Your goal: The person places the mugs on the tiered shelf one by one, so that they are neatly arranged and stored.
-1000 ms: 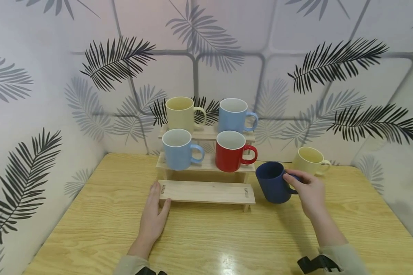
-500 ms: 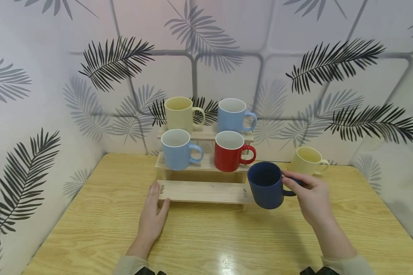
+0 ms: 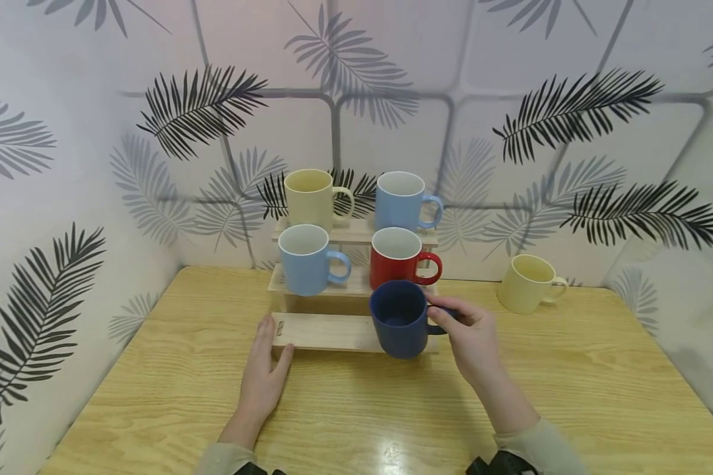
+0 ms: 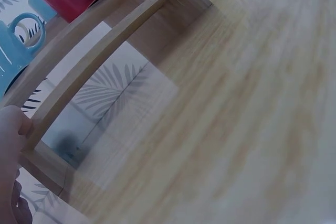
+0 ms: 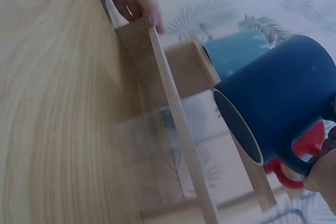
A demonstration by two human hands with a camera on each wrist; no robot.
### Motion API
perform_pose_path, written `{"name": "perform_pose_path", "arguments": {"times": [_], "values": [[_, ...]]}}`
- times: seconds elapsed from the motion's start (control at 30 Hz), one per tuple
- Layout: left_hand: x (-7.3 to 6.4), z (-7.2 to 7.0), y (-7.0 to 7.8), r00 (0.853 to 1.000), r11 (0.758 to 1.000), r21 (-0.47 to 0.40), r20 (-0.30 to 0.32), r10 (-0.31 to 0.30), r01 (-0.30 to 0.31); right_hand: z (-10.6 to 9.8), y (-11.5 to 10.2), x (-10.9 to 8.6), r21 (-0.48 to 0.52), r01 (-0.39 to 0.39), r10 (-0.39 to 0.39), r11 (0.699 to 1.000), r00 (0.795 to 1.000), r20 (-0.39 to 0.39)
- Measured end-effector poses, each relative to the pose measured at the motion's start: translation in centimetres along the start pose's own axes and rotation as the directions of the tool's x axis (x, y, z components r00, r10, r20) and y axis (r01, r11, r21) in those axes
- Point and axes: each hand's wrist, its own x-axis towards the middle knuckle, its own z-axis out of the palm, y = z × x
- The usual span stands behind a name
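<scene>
My right hand pinches the handle of a dark blue mug at the right part of the lowest shelf of a wooden tiered rack. In the right wrist view the blue mug shows its underside, raised off that shelf. My left hand rests against the shelf's left end, thumb at the front corner and fingers along the side. On the middle tier stand a light blue mug and a red mug, the red one partly hidden by the blue mug.
The top tier holds a pale yellow mug and another light blue mug. A second yellow mug stands on the wooden table at right, near the leaf-patterned wall behind.
My right hand has lifted the dark blue mug off the table and carried it left, over the lowest shelf. My left hand has stayed at the rack's left end.
</scene>
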Motion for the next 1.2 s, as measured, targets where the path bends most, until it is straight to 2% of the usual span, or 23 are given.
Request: {"name": "perform_pose_path", "arguments": {"times": [0.27,0.6,0.93,1.2], "values": [[0.0,-0.2,0.0,0.998,0.997,-0.050,0.012,-0.058,0.058,3.8,2.3,0.7,-0.048,-0.079,0.080,0.996,0.997,0.010],[0.0,-0.6,0.2,0.998,0.990,-0.127,-0.009,-0.065,0.064,8.0,5.7,1.2,0.047,-0.043,0.040,0.998,0.997,0.060],[0.3,-0.6,-0.3,0.994,0.981,-0.165,-0.034,-0.107,0.100,10.6,7.6,1.2,0.085,-0.020,0.017,0.996,0.999,0.031],[0.3,-0.9,-0.4,0.989,0.978,-0.154,-0.029,-0.147,0.141,12.0,9.3,1.1,0.184,-0.022,0.027,0.983,0.999,-0.024]]}}
